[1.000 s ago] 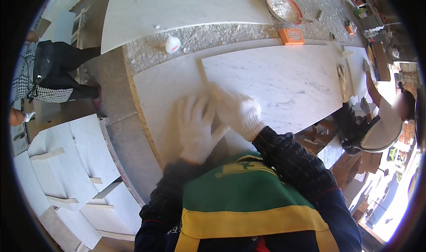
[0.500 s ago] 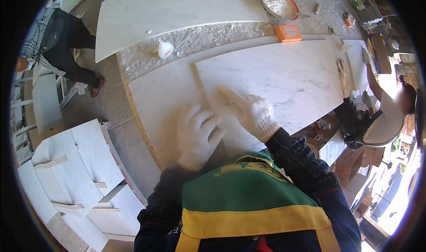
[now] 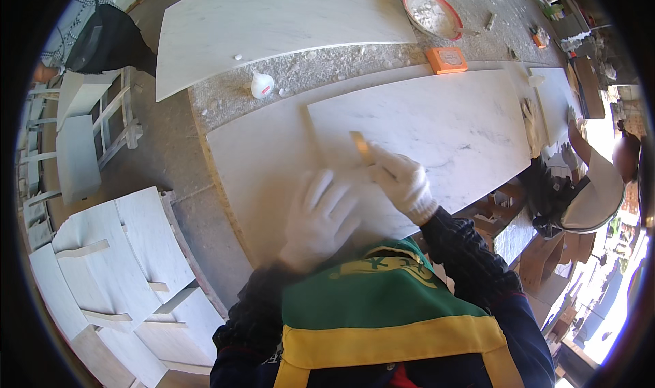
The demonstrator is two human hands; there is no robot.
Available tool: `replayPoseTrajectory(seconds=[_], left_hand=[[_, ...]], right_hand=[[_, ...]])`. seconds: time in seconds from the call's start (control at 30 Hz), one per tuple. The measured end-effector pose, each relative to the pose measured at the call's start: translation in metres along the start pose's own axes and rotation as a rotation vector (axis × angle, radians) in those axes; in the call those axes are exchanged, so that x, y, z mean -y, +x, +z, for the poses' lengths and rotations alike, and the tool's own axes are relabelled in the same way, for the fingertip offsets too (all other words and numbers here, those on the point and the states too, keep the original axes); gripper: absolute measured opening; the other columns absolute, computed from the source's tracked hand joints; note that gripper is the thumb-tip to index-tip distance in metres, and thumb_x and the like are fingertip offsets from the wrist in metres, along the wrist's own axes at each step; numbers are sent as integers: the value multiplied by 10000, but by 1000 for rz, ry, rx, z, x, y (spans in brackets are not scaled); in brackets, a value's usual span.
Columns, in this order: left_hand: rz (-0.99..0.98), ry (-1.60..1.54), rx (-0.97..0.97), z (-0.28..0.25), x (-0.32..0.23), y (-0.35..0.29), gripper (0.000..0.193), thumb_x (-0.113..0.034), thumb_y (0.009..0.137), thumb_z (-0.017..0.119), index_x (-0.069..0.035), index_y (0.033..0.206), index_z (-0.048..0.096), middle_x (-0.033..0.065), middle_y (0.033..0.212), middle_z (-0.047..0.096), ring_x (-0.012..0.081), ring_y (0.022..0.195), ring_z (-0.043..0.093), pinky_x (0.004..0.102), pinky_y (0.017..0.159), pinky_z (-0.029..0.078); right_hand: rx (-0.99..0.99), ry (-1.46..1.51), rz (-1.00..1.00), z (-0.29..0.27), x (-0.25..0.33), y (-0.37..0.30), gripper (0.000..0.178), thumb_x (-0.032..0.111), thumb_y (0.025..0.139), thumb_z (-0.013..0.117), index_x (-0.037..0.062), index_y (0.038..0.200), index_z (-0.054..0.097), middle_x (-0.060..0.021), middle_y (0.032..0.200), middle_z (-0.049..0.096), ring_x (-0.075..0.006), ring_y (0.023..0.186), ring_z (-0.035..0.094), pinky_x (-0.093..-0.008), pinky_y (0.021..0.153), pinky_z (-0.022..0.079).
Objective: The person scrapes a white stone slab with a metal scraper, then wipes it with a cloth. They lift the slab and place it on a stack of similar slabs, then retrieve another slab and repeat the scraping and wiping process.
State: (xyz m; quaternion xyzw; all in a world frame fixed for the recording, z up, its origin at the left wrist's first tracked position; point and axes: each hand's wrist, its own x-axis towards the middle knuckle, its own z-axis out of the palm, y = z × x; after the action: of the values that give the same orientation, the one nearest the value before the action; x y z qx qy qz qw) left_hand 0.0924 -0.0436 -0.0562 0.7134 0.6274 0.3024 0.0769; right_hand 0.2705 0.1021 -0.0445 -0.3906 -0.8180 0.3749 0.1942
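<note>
My right hand (image 3: 404, 183), in a white knit glove, pinches a small flat scraper blade (image 3: 360, 146) that catches a yellowish shine. It is over the left part of a grey-veined white marble slab (image 3: 437, 125). To its left, my left hand (image 3: 317, 221), gloved too, has its fingers spread and holds nothing I can see. Motion blurs it a little, and I cannot tell whether it touches the stone. The slab lies on a larger pale slab (image 3: 256, 159), which shows along its left side.
Beyond lie a white squeeze bottle (image 3: 262, 85), an orange box (image 3: 447, 60), a red-rimmed bowl of white powder (image 3: 432, 16) and another marble slab (image 3: 286, 26). Stacked panels (image 3: 116, 251) stand lower left. One person (image 3: 112, 40) is far left; another (image 3: 597, 190) works at right.
My right hand has lifted and turned slightly, showing more of the blade. My left hand has moved a little right, its fingers straighter. The person at far left has shifted.
</note>
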Motion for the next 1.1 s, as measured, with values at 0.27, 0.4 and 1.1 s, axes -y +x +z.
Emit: replayPoseTrajectory(seconds=[0.27,0.4,1.1], left_hand=[[-369,477,52,-19,49,42,664,-545,984,615,-85,1461,572,173,1522,523,428,1466,400,621,1249,182],[-271,427,100,-41,63,41,625,-527,980,626,-126,1458,586,157,1547,506,419,1481,381,612,1245,215],[-495,421,10,-36,70,31,471,-285,966,695,-59,1374,631,173,1493,555,435,1461,404,582,1228,261]], right_hand=[[-129,-104,150,-68,-32,-8,504,101,932,739,7,1416,635,-162,1052,778,-204,906,728,-325,824,581],[-242,10,213,-99,-57,26,410,76,970,694,-6,1371,667,-119,994,775,-146,870,711,-286,791,573],[-301,53,281,-198,-139,180,278,79,978,649,-20,1225,729,-30,946,764,-101,781,650,-248,741,529]])
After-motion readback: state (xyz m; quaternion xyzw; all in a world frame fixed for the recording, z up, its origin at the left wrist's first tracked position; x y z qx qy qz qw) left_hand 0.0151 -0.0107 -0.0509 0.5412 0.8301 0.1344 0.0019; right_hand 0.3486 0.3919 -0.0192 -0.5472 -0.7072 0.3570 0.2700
